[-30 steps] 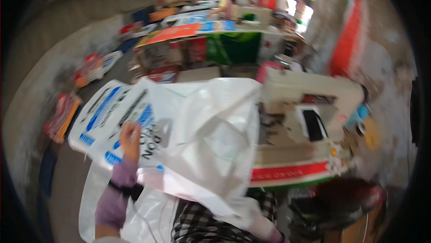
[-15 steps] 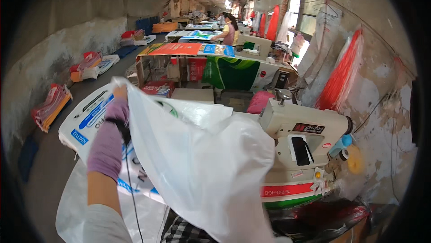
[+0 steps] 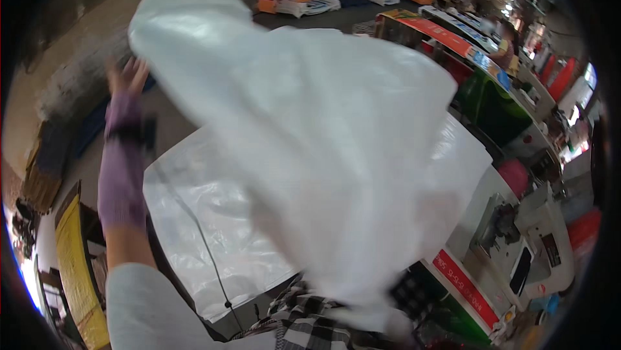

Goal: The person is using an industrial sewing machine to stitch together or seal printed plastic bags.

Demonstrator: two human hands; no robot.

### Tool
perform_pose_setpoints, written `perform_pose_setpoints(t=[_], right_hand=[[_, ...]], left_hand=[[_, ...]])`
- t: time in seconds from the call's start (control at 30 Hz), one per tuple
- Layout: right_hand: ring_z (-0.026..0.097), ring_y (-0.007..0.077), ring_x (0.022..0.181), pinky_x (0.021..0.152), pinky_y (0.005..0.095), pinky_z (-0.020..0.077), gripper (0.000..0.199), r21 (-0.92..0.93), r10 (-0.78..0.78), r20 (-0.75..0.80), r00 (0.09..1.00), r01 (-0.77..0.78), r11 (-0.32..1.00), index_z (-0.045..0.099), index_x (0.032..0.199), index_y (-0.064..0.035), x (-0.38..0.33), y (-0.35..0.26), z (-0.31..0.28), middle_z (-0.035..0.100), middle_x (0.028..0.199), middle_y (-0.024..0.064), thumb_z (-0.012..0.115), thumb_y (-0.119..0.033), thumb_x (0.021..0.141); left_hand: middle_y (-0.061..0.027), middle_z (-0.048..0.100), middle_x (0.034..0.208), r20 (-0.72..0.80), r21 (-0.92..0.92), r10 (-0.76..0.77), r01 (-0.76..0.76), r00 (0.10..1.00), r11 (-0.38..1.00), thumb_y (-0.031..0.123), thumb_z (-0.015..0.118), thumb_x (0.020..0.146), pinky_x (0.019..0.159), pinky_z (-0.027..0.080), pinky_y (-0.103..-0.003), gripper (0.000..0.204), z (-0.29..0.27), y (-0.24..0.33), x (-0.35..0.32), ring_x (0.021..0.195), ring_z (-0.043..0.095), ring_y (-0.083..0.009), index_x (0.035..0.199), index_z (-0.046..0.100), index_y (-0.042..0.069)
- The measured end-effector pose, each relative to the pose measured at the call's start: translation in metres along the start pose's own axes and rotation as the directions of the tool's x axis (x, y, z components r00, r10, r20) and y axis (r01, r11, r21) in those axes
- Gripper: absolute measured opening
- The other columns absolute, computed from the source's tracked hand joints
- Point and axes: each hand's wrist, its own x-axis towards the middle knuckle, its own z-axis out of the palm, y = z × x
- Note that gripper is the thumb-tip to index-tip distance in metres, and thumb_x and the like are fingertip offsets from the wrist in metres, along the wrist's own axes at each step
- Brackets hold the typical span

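"Fingers (image 3: 138, 74) fanned apart on that left hand (image 3: 125, 83), just beside the white sheet (image 3: 317, 123). Is the sheet in its grip?"

"Doesn't look it from here. The grip seems spread and bare, though whether a fingertip brushes the edge, the blur hides."

"And the right?"

"Can't tell. It's lost in the smear around the sheet's lower end, so pinching or spread, I couldn't say."

"The sheet itself?"

"Up in the air, billowed before the body, above a second white sheet (image 3: 217, 217) that lies spread beneath. Checked cloth (image 3: 317, 317) covers the lap."

"How far along, would you say?"

"Partway, I'd judge. The lower piece is laid out; getting the raised one flat looks left to do. I see no sewing under way."

"No, the sewing machine (image 3: 553, 246) stands apart, to the right, on its red-fronted tabletop (image 3: 464, 292), a phone (image 3: 520, 272) against it."

"And far beyond, a co-worker (image 3: 503, 51)."
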Motion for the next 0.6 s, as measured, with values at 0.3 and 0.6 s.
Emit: perform_pose_setpoints(t=[0.3,0.6], right_hand=[[0.041,0.0406,0.124,0.101,0.0381,0.0396,0.053,-0.286,0.061,-0.688,0.723,-0.347,0.893,0.048,0.129,-0.0034,0.062,0.059,-0.016,0.045,0.132,0.0228,0.063,-0.009,0.079],[0.061,0.0321,0.086,0.076,0.0414,0.0482,0.046,-0.071,0.234,-0.468,0.852,-0.300,0.951,0.050,0.130,-0.0080,0.156,0.139,-0.018,0.064,0.097,0.0172,0.055,-0.010,0.084]], left_hand=[[-0.0025,0.061,0.095,-0.359,0.759,-0.159,0.386,0.920,0.525,0.003,0.057,0.085,0.073,0.045,-0.025,0.031,-0.127,-0.115,-0.311,0.082,0.056,-0.0115,0.115,0.056,-0.001],[-0.0010,0.061,0.090,-0.103,0.988,0.248,0.070,0.963,0.140,-0.003,0.044,0.085,0.065,0.042,-0.020,0.034,-0.281,0.058,-0.263,0.072,0.052,-0.0064,0.116,0.059,-0.003]])
